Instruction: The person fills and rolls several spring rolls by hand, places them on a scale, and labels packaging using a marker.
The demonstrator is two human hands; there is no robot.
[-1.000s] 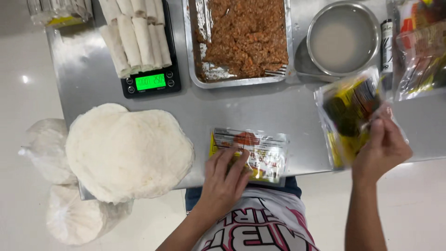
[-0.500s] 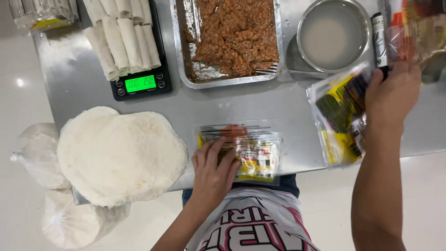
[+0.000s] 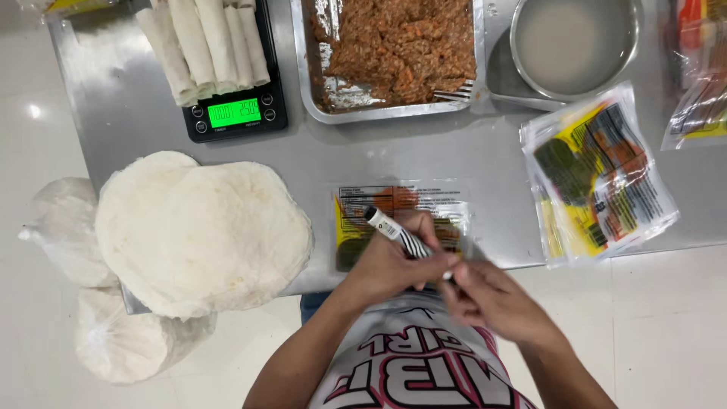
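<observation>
My left hand [image 3: 390,265] grips a black-and-white marker pen [image 3: 397,233] by its barrel, the pen angled up to the left over a clear printed plastic bag [image 3: 356,212] lying flat at the table's near edge. My right hand [image 3: 488,295] meets the pen's lower end, fingers pinched on its tip or cap. Both hands sit close to my body, just below the bag. A stack of the same printed bags [image 3: 598,174] lies to the right.
A pile of round white wrappers [image 3: 201,231] overhangs the steel table [image 3: 136,113] at left. A black scale [image 3: 236,113] carries rolled wrappers [image 3: 204,42]. Behind stand a tray of minced filling [image 3: 397,45] and a metal bowl of pale liquid [image 3: 572,42]. Two tied plastic sacks [image 3: 121,341] lie lower left.
My right hand left the bag stack at the right and came to the middle. My left hand lifted off the flat bag and now holds the pen.
</observation>
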